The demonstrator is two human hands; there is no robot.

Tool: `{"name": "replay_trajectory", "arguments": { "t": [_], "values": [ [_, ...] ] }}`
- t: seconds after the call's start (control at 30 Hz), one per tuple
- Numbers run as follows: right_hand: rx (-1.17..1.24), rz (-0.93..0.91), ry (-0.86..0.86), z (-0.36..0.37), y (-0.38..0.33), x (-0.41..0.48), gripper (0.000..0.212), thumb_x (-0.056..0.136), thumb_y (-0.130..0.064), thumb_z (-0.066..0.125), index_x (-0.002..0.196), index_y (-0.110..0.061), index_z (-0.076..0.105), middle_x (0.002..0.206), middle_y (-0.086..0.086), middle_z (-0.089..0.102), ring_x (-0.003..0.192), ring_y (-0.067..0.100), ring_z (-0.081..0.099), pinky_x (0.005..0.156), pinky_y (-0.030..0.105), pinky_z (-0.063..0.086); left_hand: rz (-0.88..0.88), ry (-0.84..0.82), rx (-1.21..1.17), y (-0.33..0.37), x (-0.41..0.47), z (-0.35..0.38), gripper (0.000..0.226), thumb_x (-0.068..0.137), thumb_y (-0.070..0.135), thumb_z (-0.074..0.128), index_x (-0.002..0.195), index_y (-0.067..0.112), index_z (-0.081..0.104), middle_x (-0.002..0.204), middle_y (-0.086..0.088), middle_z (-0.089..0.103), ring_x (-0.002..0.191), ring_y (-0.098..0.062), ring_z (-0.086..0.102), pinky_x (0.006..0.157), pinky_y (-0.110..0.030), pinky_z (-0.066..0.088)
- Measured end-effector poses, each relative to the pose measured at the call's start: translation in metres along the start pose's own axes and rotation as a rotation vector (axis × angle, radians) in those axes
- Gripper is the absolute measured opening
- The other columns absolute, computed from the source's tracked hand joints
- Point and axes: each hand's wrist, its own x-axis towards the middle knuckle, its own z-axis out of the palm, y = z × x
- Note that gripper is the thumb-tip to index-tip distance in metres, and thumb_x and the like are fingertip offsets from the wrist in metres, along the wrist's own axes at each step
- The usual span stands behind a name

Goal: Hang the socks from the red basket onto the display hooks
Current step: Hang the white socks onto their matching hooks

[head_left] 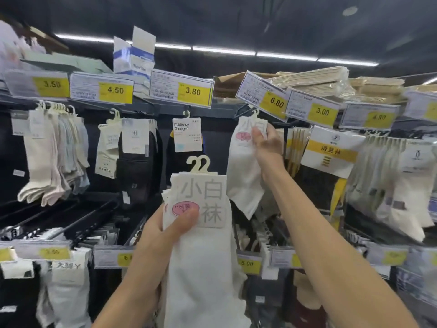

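Two or more white sock packs (203,245) stand upright in the left hand (165,235), which grips them with its thumb on the front card. Higher right, the right hand (267,147) pinches another white pack (243,166) at a display hook (243,111) under the 6.80 price tag (264,97), between a dark pack (186,138) and yellow-banded packs (328,152).

I can't read the fine print on 6.80 tag (264,97) | price tags (387,256) below-right of it: blurred | socks (203,256) below-left: cut by bottom edge
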Motion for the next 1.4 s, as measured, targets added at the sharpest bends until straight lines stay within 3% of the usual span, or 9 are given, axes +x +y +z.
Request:
{"name": "replay_trajectory", "arguments": {
  "t": [0.17, 0.3, 0.47, 0.6, 0.8, 0.93, 1.1, 1.3, 1.4],
  "values": [
    [0.060, -0.086, -0.112, 0.013, 0.017, 0.021, 0.028, 0.103, -0.024, 0.048, 0.131, -0.024, 0.052, 0.120, -0.010, 0.063, 0.118, 0.013, 0.059, 0.106, 0.037, 0.047, -0.014, 0.001, 0.027, -0.007, 0.025, 0.004, 0.057, 0.061, 0.047, 0.084, 0.111, 0.023, 0.073, 0.112, -0.013, 0.076, 0.099, -0.033, 0.075, 0.069, -0.033, 0.061],
    [0.046, -0.076, -0.202, 0.017, 0.031, 0.030, 0.050, 0.102, -0.024, 0.049, 0.150, -0.019, 0.037, 0.142, 0.000, 0.055, 0.131, 0.016, 0.051, 0.113, 0.045, 0.041, -0.016, 0.003, 0.061, -0.015, 0.044, 0.009, 0.058, 0.061, 0.048, 0.084, 0.111, 0.021, 0.072, 0.111, -0.012, 0.076, 0.098, -0.032, 0.075, 0.069, -0.032, 0.061],
    [-0.202, -0.108, -0.218, 0.012, 0.032, 0.037, 0.036, 0.097, -0.016, 0.055, 0.133, -0.018, 0.050, 0.099, -0.027, 0.058, 0.092, -0.011, 0.059, 0.102, 0.032, 0.046, -0.008, -0.019, 0.050, -0.027, 0.062, 0.015, 0.061, 0.065, 0.044, 0.083, 0.117, 0.013, 0.071, 0.112, -0.013, 0.076, 0.098, -0.032, 0.075, 0.070, -0.031, 0.061],
    [-0.406, -0.137, -0.232, -0.001, 0.017, 0.002, 0.034, 0.099, -0.030, 0.051, 0.131, -0.021, 0.050, 0.132, -0.002, 0.060, 0.120, 0.017, 0.056, 0.101, 0.040, 0.046, 0.024, 0.002, 0.074, -0.034, 0.075, 0.014, 0.069, 0.063, 0.045, 0.083, 0.122, 0.012, 0.066, 0.111, -0.011, 0.076, 0.097, -0.029, 0.076, 0.069, -0.028, 0.060],
    [-0.027, -0.189, -0.315, -0.036, -0.006, -0.115, 0.030, 0.079, -0.062, 0.064, 0.102, -0.044, 0.059, 0.098, -0.020, 0.067, 0.087, 0.001, 0.064, 0.064, 0.015, 0.053, 0.070, 0.023, 0.102, -0.039, 0.091, 0.012, 0.067, 0.064, 0.049, 0.086, 0.118, 0.016, 0.066, 0.111, -0.012, 0.076, 0.099, -0.032, 0.074, 0.075, -0.037, 0.060],
    [0.052, -0.146, -0.305, -0.035, 0.004, -0.124, 0.040, 0.072, -0.042, 0.083, 0.103, -0.047, 0.058, 0.096, -0.023, 0.069, 0.088, 0.000, 0.065, 0.066, 0.012, 0.053, 0.088, 0.048, 0.108, -0.043, 0.094, 0.011, 0.069, 0.059, 0.056, 0.084, 0.114, 0.018, 0.066, 0.107, -0.009, 0.076, 0.095, -0.027, 0.075, 0.071, -0.033, 0.060],
    [0.159, -0.121, -0.319, -0.040, 0.014, -0.118, 0.038, 0.074, -0.035, 0.079, 0.105, -0.048, 0.064, 0.102, -0.016, 0.074, 0.091, 0.011, 0.070, 0.072, 0.021, 0.058, 0.004, -0.013, -0.044, -0.046, 0.093, 0.010, 0.075, 0.072, 0.056, 0.073, 0.131, 0.010, 0.059, 0.123, -0.020, 0.069, 0.114, -0.041, 0.066, 0.099, -0.061, 0.050],
    [0.123, -0.136, -0.379, -0.043, 0.015, -0.119, 0.052, 0.084, -0.028, 0.075, 0.130, -0.045, 0.056, 0.113, -0.019, 0.070, 0.096, -0.001, 0.067, 0.071, 0.013, 0.055, 0.021, -0.005, -0.036, -0.046, 0.096, 0.007, 0.061, 0.067, 0.054, 0.081, 0.114, 0.019, 0.064, 0.106, -0.007, 0.077, 0.093, -0.025, 0.076, 0.068, -0.031, 0.060],
    [0.142, -0.125, -0.389, -0.043, 0.017, -0.116, 0.038, 0.085, -0.014, 0.075, 0.117, -0.033, 0.063, 0.103, -0.015, 0.073, 0.093, 0.004, 0.069, 0.069, 0.016, 0.056, 0.009, 0.004, -0.076, -0.046, 0.097, 0.006, 0.065, 0.061, 0.050, 0.084, 0.115, 0.018, 0.064, 0.107, -0.008, 0.077, 0.091, -0.026, 0.076, 0.066, -0.031, 0.061]
  ]
}}
